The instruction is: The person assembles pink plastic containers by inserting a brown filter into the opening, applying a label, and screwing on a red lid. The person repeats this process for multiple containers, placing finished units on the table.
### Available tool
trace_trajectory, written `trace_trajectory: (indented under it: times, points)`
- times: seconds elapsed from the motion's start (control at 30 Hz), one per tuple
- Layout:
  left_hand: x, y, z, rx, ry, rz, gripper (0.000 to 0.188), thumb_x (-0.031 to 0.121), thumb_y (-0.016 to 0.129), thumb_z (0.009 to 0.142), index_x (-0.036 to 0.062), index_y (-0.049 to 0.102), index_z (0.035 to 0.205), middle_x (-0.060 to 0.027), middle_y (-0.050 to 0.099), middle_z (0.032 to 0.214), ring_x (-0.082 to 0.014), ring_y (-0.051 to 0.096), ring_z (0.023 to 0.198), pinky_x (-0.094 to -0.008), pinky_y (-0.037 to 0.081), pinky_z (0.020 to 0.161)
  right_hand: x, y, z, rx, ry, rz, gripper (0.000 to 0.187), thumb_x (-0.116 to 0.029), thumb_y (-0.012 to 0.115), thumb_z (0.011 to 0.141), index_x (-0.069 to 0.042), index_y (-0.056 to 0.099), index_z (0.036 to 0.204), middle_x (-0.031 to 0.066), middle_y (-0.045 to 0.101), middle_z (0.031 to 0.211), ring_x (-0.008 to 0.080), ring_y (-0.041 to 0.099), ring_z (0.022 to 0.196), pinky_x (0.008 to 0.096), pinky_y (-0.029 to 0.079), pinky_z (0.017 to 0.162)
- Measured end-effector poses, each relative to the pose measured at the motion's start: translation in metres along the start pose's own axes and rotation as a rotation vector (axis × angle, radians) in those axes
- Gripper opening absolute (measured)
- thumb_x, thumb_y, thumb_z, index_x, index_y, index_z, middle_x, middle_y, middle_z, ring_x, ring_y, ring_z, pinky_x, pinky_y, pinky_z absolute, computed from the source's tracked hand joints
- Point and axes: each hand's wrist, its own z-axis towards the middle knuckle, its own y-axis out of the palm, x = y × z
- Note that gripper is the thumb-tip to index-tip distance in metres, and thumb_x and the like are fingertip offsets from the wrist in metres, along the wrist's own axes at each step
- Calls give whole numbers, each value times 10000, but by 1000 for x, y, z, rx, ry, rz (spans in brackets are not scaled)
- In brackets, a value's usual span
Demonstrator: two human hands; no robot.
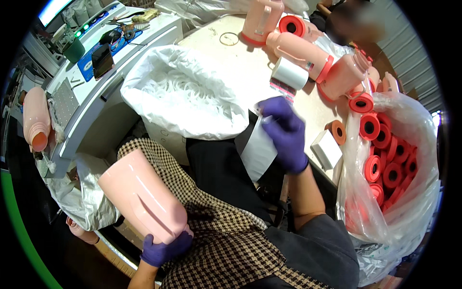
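My left hand (166,249), in a purple glove, is closed round the narrow lower end of a pink thermos flask body (144,195). The flask lies tilted over my lap, its handle facing up and its wide end toward the upper left. My right hand (285,132), also gloved in purple and slightly blurred, pinches a strip of white paper (257,154) that hangs down over my lap. Just beyond that hand, a white label roll (290,73) lies on the table, with a printed label strip (283,90) coming off it.
A white sack of clear rings (185,91) stands ahead. Several pink thermos flasks (301,50) crowd the far right of the table (211,33). Red lids fill a clear plastic bag (418,113) at right. A white box (327,149) and brown tape roll (336,132) sit near the edge.
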Motion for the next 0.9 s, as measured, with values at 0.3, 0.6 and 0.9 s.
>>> trace_trajectory:
  times: [0.3, 0.6, 0.9]
  points:
    - [6, 9, 0, 188, -10, -389, 1085, 509, 675, 736, -68, 223, 1537, -211, 277, 1546, -350, 287, 1434, -420, 231, 1243, 175, -149, -10, 224, 280, -904, 261, -269, 795, 835, -62, 763, 990, 143, 690, 887, 293, 677, 861, 389, 522, 785]
    - [35, -12, -1, 298, 104, -516, 896, 324, 662, 818, -30, 252, 1532, -178, 344, 1516, -287, 351, 1418, -388, 296, 1205, 162, -142, -29, 314, 225, -866, 185, -217, 798, 800, -41, 749, 824, 133, 653, 837, 285, 643, 818, 390, 500, 762]
    - [43, -5, 5, 290, -172, -543, 838, 503, 669, 928, -13, 354, 1508, -171, 389, 1525, -306, 376, 1418, -390, 253, 1244, -15, 63, 10, -275, 164, 41, 74, -46, 676, 898, 7, 676, 950, 84, 603, 894, 208, 600, 867, 332, 484, 792]
